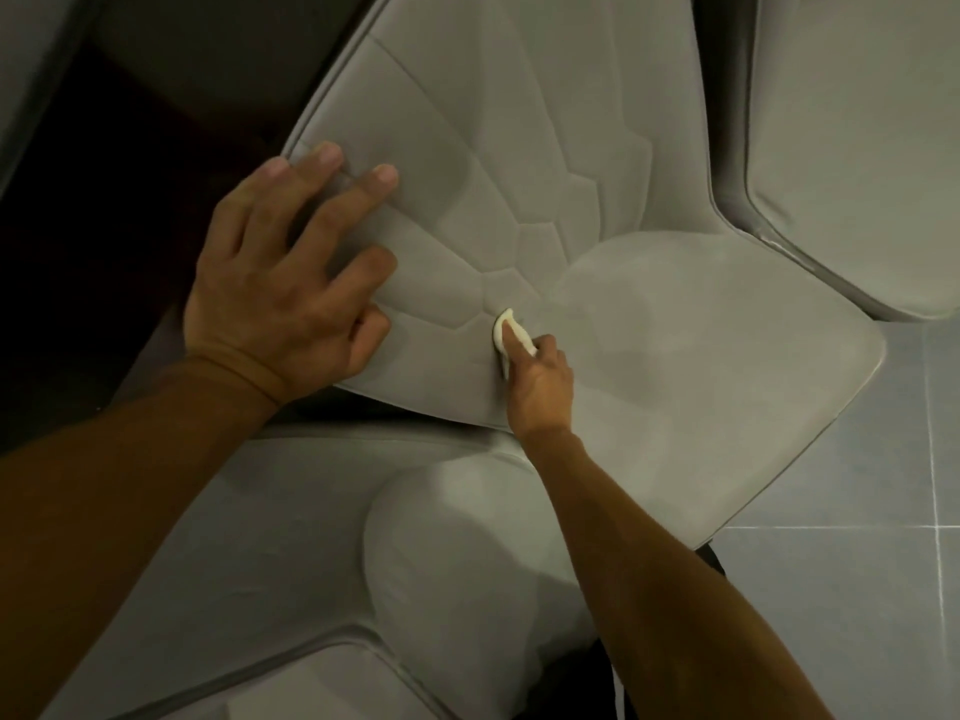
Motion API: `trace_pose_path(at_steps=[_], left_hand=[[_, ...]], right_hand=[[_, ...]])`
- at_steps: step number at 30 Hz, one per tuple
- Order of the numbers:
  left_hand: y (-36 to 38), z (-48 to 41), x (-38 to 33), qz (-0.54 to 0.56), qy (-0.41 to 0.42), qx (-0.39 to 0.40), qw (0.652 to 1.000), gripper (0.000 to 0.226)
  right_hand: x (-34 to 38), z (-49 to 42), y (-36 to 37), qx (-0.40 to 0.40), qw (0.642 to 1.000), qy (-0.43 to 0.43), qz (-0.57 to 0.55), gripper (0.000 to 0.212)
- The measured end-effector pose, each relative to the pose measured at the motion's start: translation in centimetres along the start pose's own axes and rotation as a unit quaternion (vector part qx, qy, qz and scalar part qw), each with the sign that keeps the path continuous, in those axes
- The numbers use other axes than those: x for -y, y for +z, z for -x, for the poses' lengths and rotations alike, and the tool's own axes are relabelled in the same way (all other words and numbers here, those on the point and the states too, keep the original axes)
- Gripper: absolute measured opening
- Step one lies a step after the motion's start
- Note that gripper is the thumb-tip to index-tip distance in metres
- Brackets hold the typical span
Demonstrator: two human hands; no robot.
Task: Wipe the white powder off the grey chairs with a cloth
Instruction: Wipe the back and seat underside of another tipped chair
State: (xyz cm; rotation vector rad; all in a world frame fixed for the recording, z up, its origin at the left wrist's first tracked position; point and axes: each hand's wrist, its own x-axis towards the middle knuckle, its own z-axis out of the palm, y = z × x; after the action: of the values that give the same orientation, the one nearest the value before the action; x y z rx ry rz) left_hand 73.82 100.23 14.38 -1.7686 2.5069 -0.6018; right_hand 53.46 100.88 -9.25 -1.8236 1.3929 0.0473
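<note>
Reaching arms: two bare forearms stretch up from the bottom edge, the left broad across the lower left, the right slanting in from the lower right.
Near chair: a grey padded near chair [441, 563] lies under both forearms. The top of its rounded seat looks paler, but whether that is powder or light cannot be told.
Right hand: the right hand [537, 381] grips a small white cloth [506, 330], fingers curled round it and the index finger laid along its top, pressing it down.
Cloth: bunched small, it touches the middle chair [675, 381] at the crease where seat meets backrest, near the centre of the stitched pattern.
Left hand: the left hand [280, 283] lies flat on the left part of the backrest [493, 148], fingers spread and straight, fingertips near the piped edge, holding nothing.
Middle chair: its smooth grey seat runs right from the cloth under a faint whitish haze, and its quilted backrest rises toward the top of the view.
Floor: grey tiles [857, 589] with pale grout lines show to the right of the seat.
Far chair: a third grey far chair [857, 148] stands at the upper right, just beside the middle chair, with a pale streak on its rim.
Background: a dark area [104, 200] fills the upper left.
</note>
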Motion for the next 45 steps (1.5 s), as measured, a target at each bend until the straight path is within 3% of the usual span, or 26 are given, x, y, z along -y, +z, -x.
trace_pose_path(at_steps=[2,7,10,14,17,20,23,26,28,32,33,36,39,42,45], left_hand=[[0.1,0.0,0.0,-0.004,0.002,0.0,1.0,0.02],[0.0,-0.1,0.1,-0.006,0.002,0.0,1.0,0.019],[-0.1,-0.1,0.0,-0.004,0.0,-0.001,1.0,0.019],[-0.1,-0.1,0.0,-0.006,0.0,-0.001,1.0,0.018],[0.0,0.0,0.1,-0.005,0.003,0.001,1.0,0.018],[0.1,0.1,0.1,-0.014,0.007,-0.002,1.0,0.019],[0.3,0.1,0.1,-0.013,0.011,0.004,1.0,0.019],[0.2,-0.1,0.1,-0.009,0.009,0.005,1.0,0.02],[0.1,-0.1,0.1,-0.008,0.008,0.005,1.0,0.019],[0.0,-0.2,0.1,-0.003,0.009,0.002,1.0,0.018],[0.0,-0.2,0.1,-0.005,0.011,0.002,1.0,0.018],[0.1,-0.1,0.1,-0.006,0.012,-0.003,1.0,0.018],[0.0,-0.1,0.1,-0.003,0.011,-0.006,1.0,0.018],[0.0,-0.1,0.0,0.006,0.008,-0.006,1.0,0.018],[0.0,-0.1,0.0,0.007,0.005,-0.012,1.0,0.019]], right_hand=[[0.1,-1.1,0.2,0.002,0.999,0.029,0.042,0.055],[-3.0,-2.3,-0.7,0.106,0.976,0.109,0.157,0.039],[-4.7,-1.1,-0.9,0.065,0.986,0.127,0.082,0.045],[-3.8,-0.3,-0.4,-0.041,0.996,0.076,-0.025,0.042],[-2.4,-1.5,0.9,-0.007,0.999,0.04,0.008,0.043],[-2.3,-3.7,2.2,0.01,0.995,0.099,0.013,0.03],[-2.8,-5.0,2.5,0.066,0.985,0.139,0.08,0.034],[-3.4,-4.3,2.0,0.057,0.985,0.156,0.042,0.036],[-3.0,-2.9,1.2,0.016,0.991,0.128,-0.046,0.04],[-0.6,2.4,0.7,-0.037,0.985,-0.01,-0.167,0.049],[-0.8,3.2,1.3,-0.025,0.987,-0.012,-0.161,0.049],[-3.1,2.5,2.5,0.018,0.991,0.089,-0.094,0.038],[-4.0,1.8,0.9,0.08,0.993,0.071,0.053,0.046],[-4.3,1.8,-0.8,-0.013,1.0,0.008,0.025,0.046],[-2.7,2.8,-1.6,-0.093,0.988,-0.12,-0.025,0.039]])
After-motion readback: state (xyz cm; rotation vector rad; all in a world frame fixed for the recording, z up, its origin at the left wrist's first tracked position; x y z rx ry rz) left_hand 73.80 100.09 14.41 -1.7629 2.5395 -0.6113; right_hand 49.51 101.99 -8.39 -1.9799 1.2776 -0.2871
